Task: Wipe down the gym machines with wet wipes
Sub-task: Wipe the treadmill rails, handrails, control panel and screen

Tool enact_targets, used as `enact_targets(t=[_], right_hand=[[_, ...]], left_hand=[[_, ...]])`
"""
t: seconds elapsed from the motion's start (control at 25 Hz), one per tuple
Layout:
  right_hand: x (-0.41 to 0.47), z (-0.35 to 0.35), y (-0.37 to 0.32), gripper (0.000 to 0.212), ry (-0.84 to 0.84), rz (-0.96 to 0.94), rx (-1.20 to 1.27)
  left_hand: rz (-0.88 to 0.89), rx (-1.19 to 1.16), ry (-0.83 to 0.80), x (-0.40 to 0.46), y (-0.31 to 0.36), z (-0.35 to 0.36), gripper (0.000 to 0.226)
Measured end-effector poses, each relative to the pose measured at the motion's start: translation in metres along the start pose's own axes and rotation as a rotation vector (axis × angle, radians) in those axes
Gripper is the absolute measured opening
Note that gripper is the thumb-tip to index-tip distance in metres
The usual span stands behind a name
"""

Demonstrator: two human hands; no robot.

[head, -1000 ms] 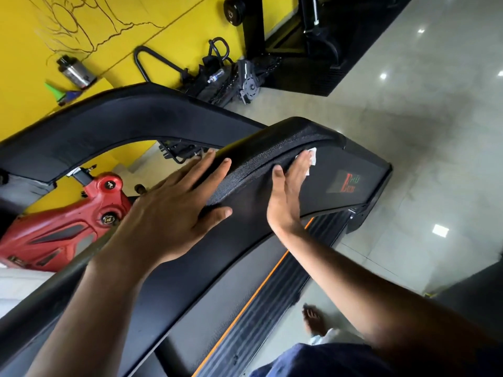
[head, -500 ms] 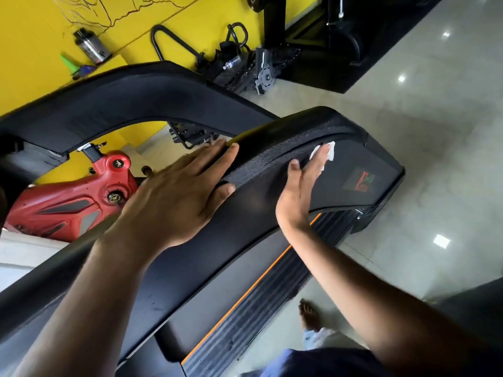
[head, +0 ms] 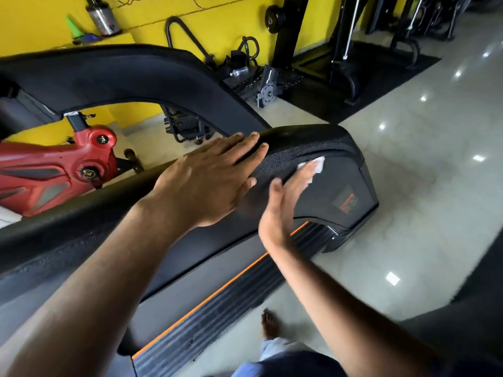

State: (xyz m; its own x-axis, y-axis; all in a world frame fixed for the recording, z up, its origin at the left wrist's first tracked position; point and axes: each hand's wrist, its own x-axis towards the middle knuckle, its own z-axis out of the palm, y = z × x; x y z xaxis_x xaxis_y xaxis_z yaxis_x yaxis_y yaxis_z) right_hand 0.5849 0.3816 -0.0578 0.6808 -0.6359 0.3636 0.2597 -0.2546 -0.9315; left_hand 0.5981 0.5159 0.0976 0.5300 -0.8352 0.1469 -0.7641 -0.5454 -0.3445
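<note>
I see my left hand (head: 206, 183) lying flat, fingers straight, on the rough black foam rail (head: 296, 148) of the treadmill (head: 340, 191); its grip holds nothing. My right hand (head: 285, 202) presses a white wet wipe (head: 318, 164) against the treadmill's dark side cover, just under the foam rail's curved end; its fingers lie straight over the wipe, not curled round it. A red and green logo (head: 345, 204) sits on the cover, near the wipe. An orange strip (head: 217, 292) runs along the ribbed black footboard below.

Beyond the rail stands a red exercise bike (head: 54, 172), partly hidden by the treadmill's arched black frame (head: 109, 74). On a yellow ledge (head: 117, 39) against the yellow wall stands a steel bottle (head: 102, 16) with a black cap, contents not visible, beside a green cone (head: 72, 29). Black machine parts (head: 261, 83) lie heaped on the glossy grey tiled floor (head: 422, 186). My bare foot (head: 269, 325) stands on the floor beside the footboard.
</note>
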Motion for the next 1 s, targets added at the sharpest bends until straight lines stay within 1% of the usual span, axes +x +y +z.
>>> enact_targets(t=[0.08, 0.12, 0.16, 0.2, 0.28, 0.32, 0.36, 0.4, 0.44, 0.48, 0.52, 0.56, 0.6, 0.64, 0.68, 0.72, 0.76, 0.8, 0.84, 0.88, 0.92, 0.96, 1.0], right_hand=[[-0.062, 0.01, -0.002, 0.078, -0.241, -0.261, -0.134], [-0.087, 0.007, 0.011, 0.078, -0.317, -0.332, -0.189], [-0.095, 0.002, 0.031, 0.079, -0.313, -0.309, -0.225], [-0.09, -0.001, 0.049, 0.081, -0.266, -0.18, -0.175], [-0.057, -0.001, 0.064, 0.091, -0.073, 0.231, 0.005], [-0.036, -0.001, 0.063, 0.091, 0.02, 0.411, 0.063], [-0.019, -0.001, 0.055, 0.089, 0.081, 0.514, 0.102], [-0.011, 0.001, 0.044, 0.086, 0.1, 0.51, 0.109], [-0.014, 0.005, 0.032, 0.085, 0.085, 0.396, 0.092], [-0.027, 0.01, 0.018, 0.086, 0.039, 0.206, 0.052], [-0.049, 0.015, 0.006, 0.088, -0.046, 0.016, 0.016], [-0.076, 0.018, 0.001, 0.089, -0.156, -0.125, -0.026], [-0.1, 0.016, 0.007, 0.088, -0.26, -0.235, -0.071], [-0.115, 0.011, 0.023, 0.085, -0.295, -0.265, -0.106], [-0.113, 0.007, 0.042, 0.083, -0.277, -0.158, -0.052], [-0.097, 0.002, 0.054, 0.086, -0.209, 0.064, 0.073], [-0.069, -0.005, 0.059, 0.097, -0.075, 0.296, 0.184], [-0.032, -0.013, 0.068, 0.116, 0.076, 0.45, 0.237], [0.01, -0.025, 0.077, 0.126, 0.179, 0.539, 0.265], [0.049, -0.037, 0.073, 0.125, 0.215, 0.553, 0.248], [0.08, -0.043, 0.056, 0.105, 0.248, 0.517, 0.234], [0.09, -0.041, 0.039, 0.074, 0.237, 0.46, 0.249], [0.081, -0.035, 0.02, 0.063, 0.228, 0.431, 0.247]], left_hand=[[-0.031, -0.006, 0.021, -0.017, -0.002, -0.002, 0.059], [-0.051, 0.013, 0.029, -0.03, -0.002, -0.004, 0.059], [-0.068, 0.05, 0.044, -0.043, 0.001, -0.005, 0.058], [-0.081, 0.096, 0.063, -0.056, 0.005, -0.004, 0.057], [-0.114, 0.158, 0.088, -0.084, 0.013, -0.002, 0.058], [-0.143, 0.166, 0.105, -0.095, 0.016, -0.001, 0.059], [-0.187, 0.164, 0.135, -0.106, 0.017, 0.0, 0.06], [-0.25, 0.15, 0.174, -0.118, 0.019, 0.0, 0.06], [-0.319, 0.135, 0.215, -0.129, 0.019, 0.001, 0.059], [-0.378, 0.125, 0.252, -0.137, 0.018, 0.0, 0.059], [-0.418, 0.125, 0.279, -0.142, 0.018, 0.0, 0.058], [-0.438, 0.131, 0.298, -0.145, 0.019, 0.001, 0.057], [-0.444, 0.132, 0.312, -0.147, 0.021, 0.002, 0.057], [-0.442, 0.133, 0.324, -0.148, 0.022, 0.004, 0.056], [-0.44, 0.137, 0.334, -0.147, 0.024, 0.005, 0.056], [-0.442, 0.144, 0.345, -0.146, 0.024, 0.005, 0.056], [-0.454, 0.157, 0.351, -0.144, 0.024, 0.006, 0.056], [-0.469, 0.168, 0.353, -0.143, 0.025, 0.006, 0.056], [-0.48, 0.169, 0.354, -0.142, 0.027, 0.007, 0.056], [-0.487, 0.17, 0.357, -0.141, 0.028, 0.009, 0.056], [-0.492, 0.173, 0.365, -0.14, 0.029, 0.01, 0.055], [-0.498, 0.175, 0.374, -0.139, 0.029, 0.011, 0.054], [-0.502, 0.17, 0.382, -0.139, 0.029, 0.011, 0.054]])
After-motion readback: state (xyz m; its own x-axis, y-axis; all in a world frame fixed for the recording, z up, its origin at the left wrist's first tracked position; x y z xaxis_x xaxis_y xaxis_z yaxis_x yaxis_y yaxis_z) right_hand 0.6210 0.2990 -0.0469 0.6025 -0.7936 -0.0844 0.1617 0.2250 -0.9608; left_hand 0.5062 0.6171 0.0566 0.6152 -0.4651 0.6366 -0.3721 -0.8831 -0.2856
